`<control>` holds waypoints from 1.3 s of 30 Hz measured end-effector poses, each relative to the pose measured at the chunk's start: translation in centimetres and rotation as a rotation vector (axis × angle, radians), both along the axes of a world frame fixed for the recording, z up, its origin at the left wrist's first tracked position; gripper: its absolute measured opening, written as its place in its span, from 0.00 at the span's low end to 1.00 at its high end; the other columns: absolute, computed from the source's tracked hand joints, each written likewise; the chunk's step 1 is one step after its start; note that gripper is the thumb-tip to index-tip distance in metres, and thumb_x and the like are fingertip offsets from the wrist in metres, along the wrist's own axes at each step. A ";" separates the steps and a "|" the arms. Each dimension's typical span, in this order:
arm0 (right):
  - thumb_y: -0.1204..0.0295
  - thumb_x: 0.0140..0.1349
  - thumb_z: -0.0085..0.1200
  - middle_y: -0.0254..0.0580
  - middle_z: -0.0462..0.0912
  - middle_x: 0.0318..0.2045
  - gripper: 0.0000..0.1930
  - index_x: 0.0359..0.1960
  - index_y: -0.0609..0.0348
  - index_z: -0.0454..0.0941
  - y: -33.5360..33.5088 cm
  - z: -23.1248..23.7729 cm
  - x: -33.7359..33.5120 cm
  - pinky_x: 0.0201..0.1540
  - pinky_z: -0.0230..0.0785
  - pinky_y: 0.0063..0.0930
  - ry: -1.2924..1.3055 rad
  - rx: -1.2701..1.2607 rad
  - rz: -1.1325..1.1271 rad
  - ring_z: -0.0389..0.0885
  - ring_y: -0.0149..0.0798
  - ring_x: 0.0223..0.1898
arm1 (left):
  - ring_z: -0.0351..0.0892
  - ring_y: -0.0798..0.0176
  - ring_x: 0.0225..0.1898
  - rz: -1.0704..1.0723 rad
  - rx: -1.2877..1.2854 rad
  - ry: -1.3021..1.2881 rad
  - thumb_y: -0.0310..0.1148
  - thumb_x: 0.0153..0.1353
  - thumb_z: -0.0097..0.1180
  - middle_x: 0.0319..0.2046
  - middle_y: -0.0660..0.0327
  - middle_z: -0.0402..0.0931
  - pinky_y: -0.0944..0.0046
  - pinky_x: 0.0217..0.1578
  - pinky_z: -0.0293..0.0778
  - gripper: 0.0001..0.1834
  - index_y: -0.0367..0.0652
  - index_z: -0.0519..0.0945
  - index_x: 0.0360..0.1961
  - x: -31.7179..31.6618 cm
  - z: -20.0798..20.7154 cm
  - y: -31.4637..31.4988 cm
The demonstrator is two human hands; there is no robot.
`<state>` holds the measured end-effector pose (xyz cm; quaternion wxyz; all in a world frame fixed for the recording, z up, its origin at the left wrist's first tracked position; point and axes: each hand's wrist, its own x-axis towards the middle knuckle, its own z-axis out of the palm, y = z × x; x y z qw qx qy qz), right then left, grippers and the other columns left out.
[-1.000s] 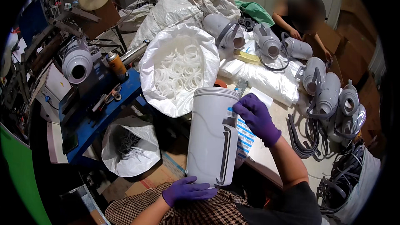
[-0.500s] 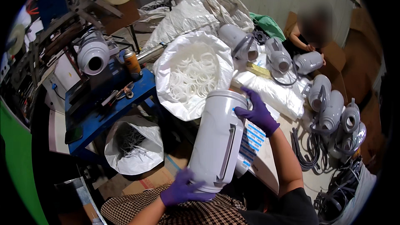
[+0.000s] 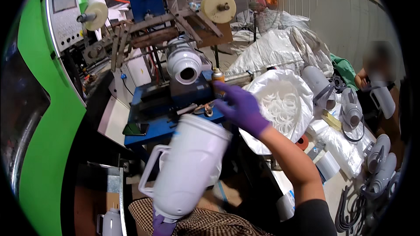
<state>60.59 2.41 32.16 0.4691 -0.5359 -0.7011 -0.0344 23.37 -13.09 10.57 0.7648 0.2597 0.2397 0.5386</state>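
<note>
A light grey plastic jug (image 3: 190, 166) with a side handle tilts over my lap, its handle turned to the left. My left hand (image 3: 164, 225), in a purple glove, grips it by the bottom end; most of those fingers are hidden behind the jug. My right hand (image 3: 243, 109), gloved alike, is off the jug, raised above its rim with fingers spread and nothing in them. Beyond the hands, a similar grey jug (image 3: 184, 63) lies sideways on the machine, its round opening toward me. The blue bench (image 3: 135, 137) carries a dark phone (image 3: 135, 129) and small metal tools (image 3: 205, 109).
To the right stands a white sack (image 3: 302, 91) of white rings (image 3: 280, 109). Several grey jugs (image 3: 380, 175) and black straps (image 3: 350, 209) lie farther right, near another person (image 3: 379, 67). A green machine (image 3: 52, 148) rises at the left; an orange spray can (image 3: 218, 75) stands behind my right hand.
My view has swung left. My right hand has let go of the jug's upper end and lifted off. The jug has turned, bringing its handle from the right side to the left.
</note>
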 end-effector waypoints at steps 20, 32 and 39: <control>0.52 0.35 0.82 0.32 0.77 0.24 0.20 0.24 0.39 0.82 -23.6 -15.0 -3.5 0.31 0.64 0.34 0.099 0.079 -0.078 0.76 0.41 0.26 | 0.72 0.50 0.65 0.761 1.318 1.387 0.34 0.56 0.68 0.71 0.46 0.62 0.52 0.60 0.75 0.44 0.46 0.64 0.75 4.9 16.8 20.2; 0.52 0.41 0.81 0.33 0.80 0.29 0.18 0.28 0.40 0.84 -21.0 -14.8 -5.1 0.35 0.64 0.36 0.065 -0.054 0.441 0.78 0.43 0.31 | 0.53 0.09 0.68 0.282 1.665 2.596 0.42 0.62 0.59 0.80 0.69 0.49 0.28 0.61 0.70 0.32 0.77 0.72 0.68 24.1 27.4 35.5; 0.58 0.43 0.80 0.36 0.80 0.31 0.16 0.31 0.45 0.86 -20.7 -14.0 -2.7 0.39 0.67 0.34 0.278 0.009 0.500 0.79 0.44 0.35 | 0.56 0.43 0.76 -1.131 1.619 0.725 0.46 0.52 0.77 0.78 0.49 0.51 0.45 0.74 0.52 0.49 0.54 0.67 0.75 16.3 20.5 13.4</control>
